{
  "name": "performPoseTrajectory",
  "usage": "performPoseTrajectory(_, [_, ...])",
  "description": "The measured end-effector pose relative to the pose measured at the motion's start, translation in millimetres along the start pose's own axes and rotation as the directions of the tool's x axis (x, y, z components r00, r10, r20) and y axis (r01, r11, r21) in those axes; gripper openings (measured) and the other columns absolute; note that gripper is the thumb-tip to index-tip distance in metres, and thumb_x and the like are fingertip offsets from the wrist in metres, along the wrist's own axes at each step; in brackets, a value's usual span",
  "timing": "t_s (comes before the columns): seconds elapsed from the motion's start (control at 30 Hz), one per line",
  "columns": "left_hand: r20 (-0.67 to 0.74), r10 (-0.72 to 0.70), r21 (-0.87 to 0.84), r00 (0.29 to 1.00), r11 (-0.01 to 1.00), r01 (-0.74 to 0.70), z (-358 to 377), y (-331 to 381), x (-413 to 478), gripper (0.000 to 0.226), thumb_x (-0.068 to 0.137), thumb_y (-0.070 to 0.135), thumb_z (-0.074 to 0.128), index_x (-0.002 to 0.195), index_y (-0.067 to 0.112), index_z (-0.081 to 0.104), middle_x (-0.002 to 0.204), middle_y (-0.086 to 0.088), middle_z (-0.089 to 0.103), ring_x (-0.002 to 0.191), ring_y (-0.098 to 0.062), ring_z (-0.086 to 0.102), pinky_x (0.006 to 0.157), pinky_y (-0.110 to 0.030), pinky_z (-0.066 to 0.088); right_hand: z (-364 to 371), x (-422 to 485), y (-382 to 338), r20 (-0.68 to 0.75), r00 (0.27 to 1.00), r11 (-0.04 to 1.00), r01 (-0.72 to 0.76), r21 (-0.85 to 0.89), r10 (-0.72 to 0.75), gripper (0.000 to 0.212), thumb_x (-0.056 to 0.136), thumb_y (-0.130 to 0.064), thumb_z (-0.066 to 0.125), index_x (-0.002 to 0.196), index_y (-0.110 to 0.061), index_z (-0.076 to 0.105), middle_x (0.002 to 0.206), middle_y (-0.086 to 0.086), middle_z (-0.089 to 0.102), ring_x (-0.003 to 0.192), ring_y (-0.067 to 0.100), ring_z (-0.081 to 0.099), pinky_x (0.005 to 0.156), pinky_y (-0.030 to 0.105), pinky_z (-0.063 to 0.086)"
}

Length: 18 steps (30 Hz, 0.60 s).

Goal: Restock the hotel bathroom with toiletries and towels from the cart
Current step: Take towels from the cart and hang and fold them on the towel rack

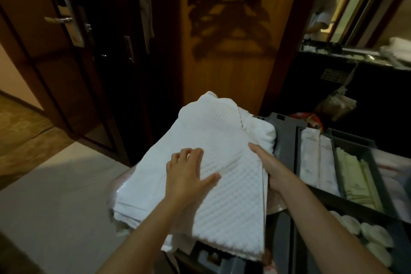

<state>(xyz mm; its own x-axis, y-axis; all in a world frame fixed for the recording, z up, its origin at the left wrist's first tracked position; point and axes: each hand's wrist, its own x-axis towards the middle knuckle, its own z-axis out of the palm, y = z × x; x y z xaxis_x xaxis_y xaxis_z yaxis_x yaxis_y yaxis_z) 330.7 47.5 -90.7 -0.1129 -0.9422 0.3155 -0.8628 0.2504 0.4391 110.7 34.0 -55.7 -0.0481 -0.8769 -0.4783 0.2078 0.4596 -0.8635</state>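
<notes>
Head view. Item: stack of white, diamond-textured folded towels (222, 162), at the left end of the grey plastic cart (287, 140), overhanging its edge. Left hand (186, 173): flat on top of the stack, fingers spread and relaxed. Right hand (269, 167): grasping the stack's right edge, thumb above, fingers hidden beneath. Cart compartments at right: long white packets (315, 158), pale green packets (355, 176), round white pads (367, 233).

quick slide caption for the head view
Left hand rests flat on folded white towels while the right hand grips their edge, beside the cart's toiletry trays.
</notes>
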Motion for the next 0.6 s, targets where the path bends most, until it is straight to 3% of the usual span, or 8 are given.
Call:
performPoseTrajectory(0.1, [-0.012,-0.017,-0.032,1.000,0.999,0.016,4,-3,0,0.075,0.063,0.080,0.040,0.124,0.038,0.036,0.124,0.011,0.043,0.112,-0.013,0.033,0.093,-0.030,0.030,9,3,-4,-0.008,0.988,0.986,0.151,-0.069,-0.152,0.054,0.088,-0.039,0.059,0.136,-0.035,0.034,0.123,-0.006,0.055,0.095,0.008,0.057,0.081,0.032,0.049])
performPoseTrajectory(0.13, [-0.016,-0.017,-0.028,1.000,0.999,0.016,4,-3,0,0.075,0.064,0.080,0.040,0.124,0.037,0.037,0.123,0.011,0.043,0.111,-0.013,0.034,0.091,-0.029,0.029,12,4,-7,-0.009,0.981,0.977,0.191,-0.094,-0.193,0.063,0.088,-0.038,0.059,0.141,-0.038,0.026,0.121,-0.007,0.052,0.091,0.003,0.054,0.078,0.030,0.048])
performPoseTrajectory(0.23, [-0.027,0.016,-0.001,0.999,1.000,-0.016,2,-6,4,0.074,0.064,0.080,0.041,0.122,0.034,0.040,0.118,0.009,0.044,0.107,-0.014,0.035,0.085,-0.026,0.026,20,5,-16,0.023,0.944,0.929,0.329,-0.172,-0.330,0.078,0.089,-0.033,0.060,0.146,-0.044,0.007,0.128,-0.011,0.038,0.102,0.005,0.049,0.080,0.028,0.047])
performPoseTrajectory(0.37, [-0.003,0.065,0.026,0.998,0.998,-0.064,-3,-11,14,0.075,0.064,0.082,0.039,0.120,0.032,0.043,0.116,0.007,0.046,0.105,-0.016,0.036,0.085,-0.030,0.032,35,3,-30,0.075,0.778,0.693,0.595,-0.407,-0.624,0.079,0.089,-0.015,0.061,0.146,-0.042,0.013,0.147,-0.018,0.019,0.128,0.004,0.026,0.100,0.026,0.032])
performPoseTrajectory(0.5, [-0.022,0.064,0.020,0.998,0.998,-0.063,-2,-11,13,0.074,0.063,0.080,0.043,0.119,0.032,0.045,0.115,0.007,0.048,0.104,-0.017,0.039,0.085,-0.031,0.034,43,-7,-20,0.216,0.672,0.414,0.644,-0.643,-0.708,0.071,0.091,-0.011,0.049,0.137,-0.056,0.019,0.155,-0.009,0.012,0.133,0.006,0.027,0.096,0.005,0.029])
performPoseTrajectory(0.57, [-0.023,0.058,0.018,0.998,0.998,-0.057,0,-11,12,0.075,0.062,0.080,0.042,0.120,0.033,0.044,0.116,0.008,0.047,0.105,-0.016,0.039,0.085,-0.030,0.033,39,-12,-15,0.225,0.615,0.327,0.652,-0.684,-0.756,0.066,0.091,-0.009,0.048,0.137,-0.051,0.028,0.154,-0.005,0.014,0.137,0.010,0.024,0.103,0.012,0.029])
performPoseTrajectory(0.6, [-0.022,0.059,0.018,0.998,0.998,-0.058,0,-11,11,0.076,0.062,0.081,0.042,0.121,0.033,0.043,0.116,0.008,0.047,0.105,-0.015,0.038,0.085,-0.030,0.032,34,-12,-15,0.175,0.585,0.333,0.654,-0.679,-0.792,0.063,0.089,-0.007,0.050,0.137,-0.044,0.033,0.154,-0.002,0.018,0.138,0.013,0.024,0.105,0.015,0.027])
